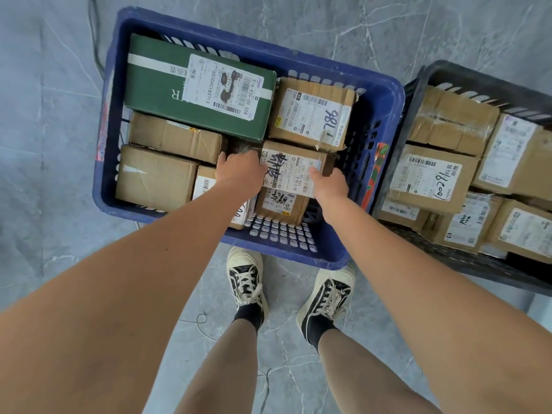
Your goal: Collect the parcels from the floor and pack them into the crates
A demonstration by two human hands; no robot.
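A blue crate stands on the floor in front of my feet, filled with several parcels. Both hands hold a small brown parcel with a white label and black handwriting, low inside the crate among the others. My left hand grips its left end, my right hand grips its right end. A large green box lies at the crate's back left, a labelled brown box at the back right, and plain brown boxes on the left.
A black crate full of labelled brown parcels stands right beside the blue one. My two shoes are on the grey marble floor just short of the blue crate.
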